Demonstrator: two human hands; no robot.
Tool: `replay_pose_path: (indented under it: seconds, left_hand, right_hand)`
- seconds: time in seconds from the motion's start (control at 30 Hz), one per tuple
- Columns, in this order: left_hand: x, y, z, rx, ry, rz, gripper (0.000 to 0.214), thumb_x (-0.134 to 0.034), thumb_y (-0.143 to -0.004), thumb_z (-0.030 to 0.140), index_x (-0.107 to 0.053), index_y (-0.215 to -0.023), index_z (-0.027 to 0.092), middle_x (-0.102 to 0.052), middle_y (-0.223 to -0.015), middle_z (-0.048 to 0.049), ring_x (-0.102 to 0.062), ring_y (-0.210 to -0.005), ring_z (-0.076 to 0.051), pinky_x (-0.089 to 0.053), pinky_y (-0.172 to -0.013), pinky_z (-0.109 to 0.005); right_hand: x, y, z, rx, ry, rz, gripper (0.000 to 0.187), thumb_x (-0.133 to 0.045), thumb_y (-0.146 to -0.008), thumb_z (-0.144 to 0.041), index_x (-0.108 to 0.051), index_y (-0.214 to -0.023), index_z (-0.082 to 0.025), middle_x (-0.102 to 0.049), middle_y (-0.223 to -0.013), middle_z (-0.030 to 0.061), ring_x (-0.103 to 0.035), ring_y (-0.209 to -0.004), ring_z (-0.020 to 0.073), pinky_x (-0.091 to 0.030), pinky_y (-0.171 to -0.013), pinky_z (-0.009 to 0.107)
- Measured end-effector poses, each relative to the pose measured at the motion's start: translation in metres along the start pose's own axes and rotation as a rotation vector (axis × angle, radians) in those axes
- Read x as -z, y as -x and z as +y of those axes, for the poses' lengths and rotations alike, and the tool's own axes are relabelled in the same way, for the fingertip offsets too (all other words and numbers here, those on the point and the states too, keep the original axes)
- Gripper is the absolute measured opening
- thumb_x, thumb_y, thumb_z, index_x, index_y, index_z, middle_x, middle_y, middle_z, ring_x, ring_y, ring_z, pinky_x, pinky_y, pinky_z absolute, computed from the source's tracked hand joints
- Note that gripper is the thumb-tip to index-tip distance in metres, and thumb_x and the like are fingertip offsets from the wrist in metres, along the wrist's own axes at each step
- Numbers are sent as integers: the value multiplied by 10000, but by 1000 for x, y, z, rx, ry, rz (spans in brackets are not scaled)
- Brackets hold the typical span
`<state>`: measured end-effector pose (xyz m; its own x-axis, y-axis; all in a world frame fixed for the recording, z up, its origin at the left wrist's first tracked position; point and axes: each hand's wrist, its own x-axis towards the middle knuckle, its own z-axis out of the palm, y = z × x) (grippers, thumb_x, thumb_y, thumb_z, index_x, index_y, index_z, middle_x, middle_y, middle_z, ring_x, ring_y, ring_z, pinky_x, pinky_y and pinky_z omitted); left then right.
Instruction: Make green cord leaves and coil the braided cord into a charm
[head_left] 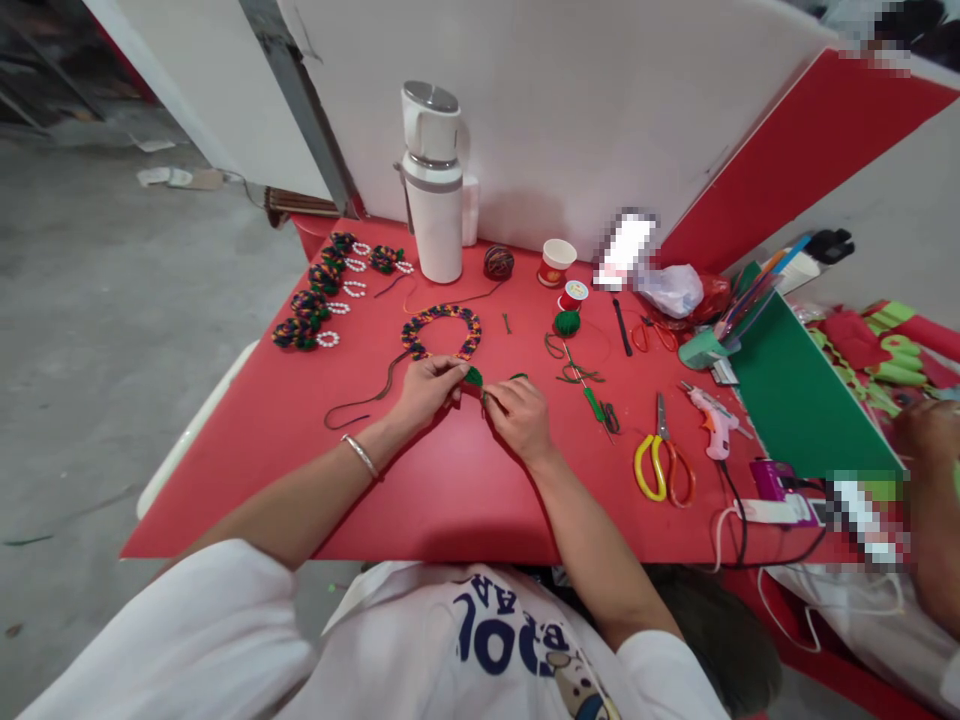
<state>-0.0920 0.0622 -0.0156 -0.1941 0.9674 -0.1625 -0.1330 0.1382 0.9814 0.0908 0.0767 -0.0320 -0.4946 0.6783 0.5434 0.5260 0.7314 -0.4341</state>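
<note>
My left hand (433, 390) pinches a small green crocheted leaf (472, 376) between thumb and fingers, just in front of a multicoloured crocheted ring (442, 318). Close by on the right, my right hand (519, 412) is closed, its fingertips together near the leaf's edge. A bit of green shows above its knuckles; what its fingers pinch is too small to make out. From the ring a dark yarn tail (360, 405) curls to the left. Right of my hands lie a green-handled crochet hook (592, 402) and a ball of green yarn (567, 323).
Yellow-and-orange scissors (661, 460) and a pink glue gun (716, 420) lie to the right. A white flask (435, 205), a dark yarn ball (499, 262) and a paper cup (556, 262) stand at the back. Several crocheted pieces with beads (307, 300) line the left. Another person's arm (930, 500) is at far right.
</note>
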Motion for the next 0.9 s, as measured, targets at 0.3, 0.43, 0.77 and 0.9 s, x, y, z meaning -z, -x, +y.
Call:
replay_pose_path:
  seconds: [0.3, 0.43, 0.77, 0.9]
  left_hand:
    - [-5, 4, 1, -68, -134, -2, 262, -729, -767, 386, -724, -852, 139, -644, -545, -1, -522, -418, -109, -416, -415, -227]
    - [-3, 1, -7, -110, -262, -41, 217, -692, -771, 353, -734, -820, 147, -678, -592, -21, -548, -470, -124, -441, -459, -241]
    - [2, 1, -10, -470, -531, -1, 164, -712, -847, 305, -818, -922, 205, -722, -884, -54, -579, -707, -147, -474, -648, -276]
    - [0, 7, -9, -578, -471, -57, 191, -724, -895, 334, -829, -996, 210, -709, -905, -64, -596, -742, -151, -489, -670, -276]
  right_hand:
    - [28, 2, 24, -180, -9, -39, 418, -797, -899, -450, -741, -1256, -241, -790, -1026, 74, -717, -897, 224, -547, -854, 349]
    - [42, 4, 52, -382, 36, 108, 382, -725, -950, -386, -713, -1308, -252, -772, -1025, 75, -716, -875, 221, -564, -858, 367]
    - [36, 4, 51, -402, -55, 171, 264, -664, -978, -437, -803, -1030, -219, -790, -979, 81, -723, -840, 197, -571, -830, 334]
    - [35, 0, 33, -409, -198, 150, 255, -686, -960, -437, -814, -935, -218, -804, -911, 70, -731, -811, 200, -567, -807, 327]
